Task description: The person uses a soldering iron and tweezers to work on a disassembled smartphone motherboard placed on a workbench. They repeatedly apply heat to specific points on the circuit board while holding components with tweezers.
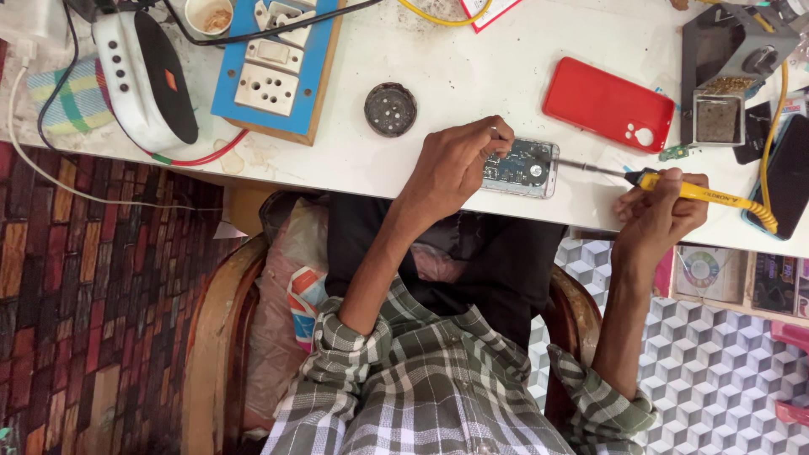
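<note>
Head view: left hand (455, 164) grips one opened phone (522, 168); right hand (657, 211) clasps one soldering iron (699, 194).

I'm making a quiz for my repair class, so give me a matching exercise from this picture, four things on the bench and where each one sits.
Things:
1. Opened phone
2. Yellow soldering iron
3. Red phone case
4. Round dark lid

Places:
A. Flat on the white table, up and right of the opened phone
B. Held in the right hand
C. Under the fingers of the left hand
D. Beside the blue socket board, on its right

Pairs: 1-C, 2-B, 3-A, 4-D
</note>
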